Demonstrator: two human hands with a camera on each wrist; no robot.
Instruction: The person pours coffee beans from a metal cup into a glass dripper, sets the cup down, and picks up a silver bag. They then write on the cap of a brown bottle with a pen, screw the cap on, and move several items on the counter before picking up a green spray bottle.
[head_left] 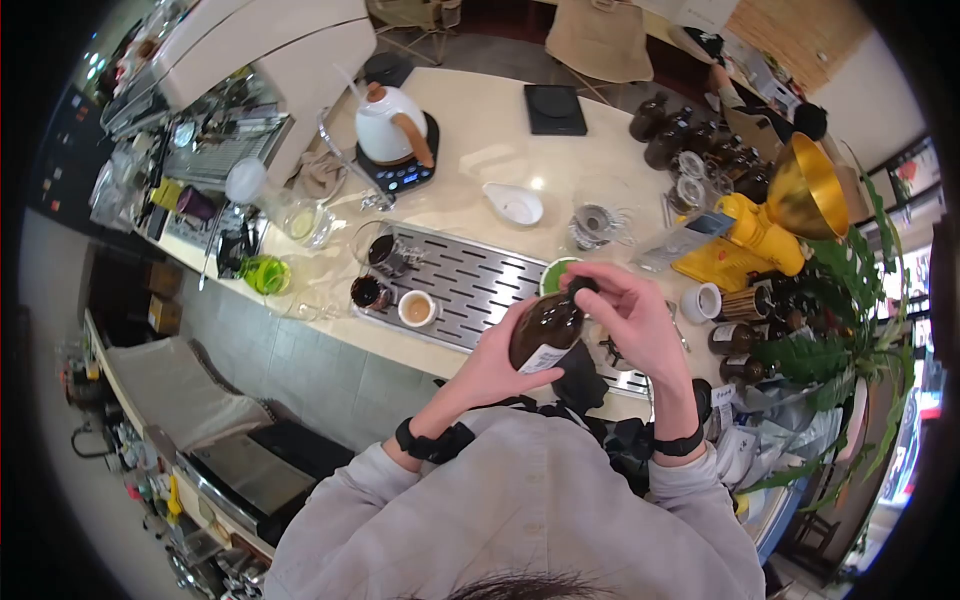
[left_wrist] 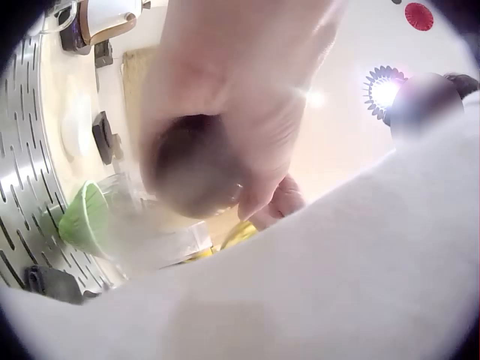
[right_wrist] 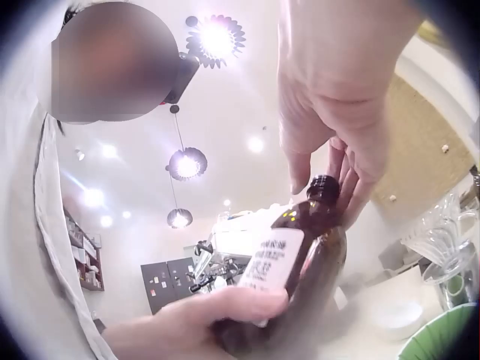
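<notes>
A brown glass bottle (head_left: 541,332) with a white label (right_wrist: 274,259) tilts in front of the person's chest. The left hand (head_left: 484,366) grips it round the body, thumb across the label. At the bottle's neck, the thumb and fingers of the right hand (head_left: 640,315) pinch the dark ribbed cap (right_wrist: 324,187). In the left wrist view the bottle's round base (left_wrist: 196,169) faces the camera, with the left hand's fingers wrapped about it. Just beyond the bottle stands a green cone-shaped dripper (left_wrist: 86,221), partly hidden in the head view.
A slotted metal drip tray (head_left: 470,285) bears a small cup (head_left: 417,309) and glasses of dark contents. Behind it are a white gooseneck kettle (head_left: 390,125), a white dish (head_left: 513,204) and a black scale (head_left: 555,108). A yellow grinder (head_left: 740,240) and brown bottles (head_left: 667,145) stand right.
</notes>
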